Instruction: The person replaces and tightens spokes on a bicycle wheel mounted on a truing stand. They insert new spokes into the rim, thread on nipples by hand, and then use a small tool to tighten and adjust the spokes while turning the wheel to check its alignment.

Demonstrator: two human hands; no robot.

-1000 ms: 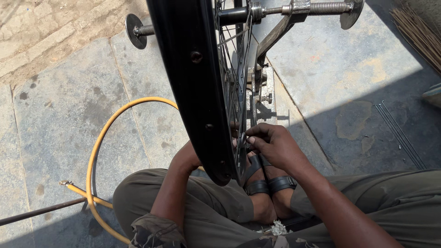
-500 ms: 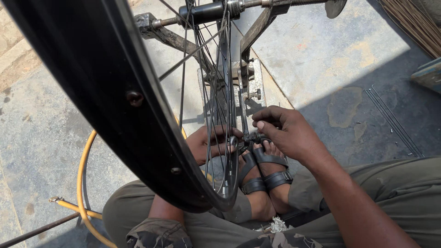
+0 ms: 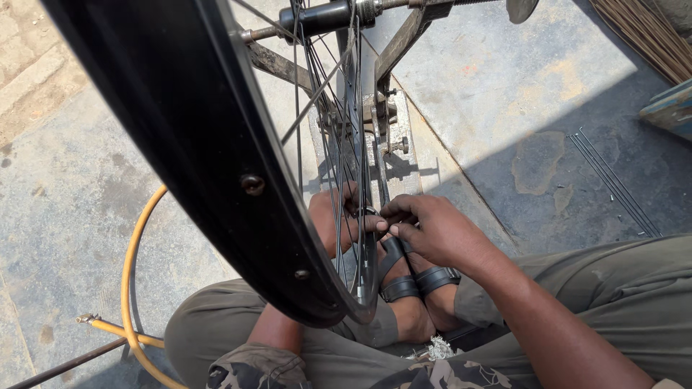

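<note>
Sitting low on the stone floor (image 3: 504, 94), a person works on a black bicycle wheel (image 3: 209, 166) that stands upright in a metal truing stand (image 3: 389, 108), its hub axle (image 3: 324, 18) resting across the top of the stand. The right hand (image 3: 432, 230) reaches in from the right side of the rim, thumb and fingertips (image 3: 393, 212) pinched closed on something small at the spokes (image 3: 346, 144) near the lower rim — whether it is a tool or a spoke nipple cannot be told. The left hand (image 3: 335, 220) sits behind the spokes on the wheel's far side, fingers curled shut around the spokes just beside the right hand's pinch; what else it may hold is hidden. Both hands nearly touch, directly above the person's feet in dark strapped sandals (image 3: 414, 281). A yellow hose (image 3: 133, 274) curves across the floor to the left, ending near a brass fitting (image 3: 88, 318). Loose spare spokes (image 3: 613, 180) lie well apart on the floor to the right, and a bundle of broom straws (image 3: 641, 36) shows at the upper right corner
</note>
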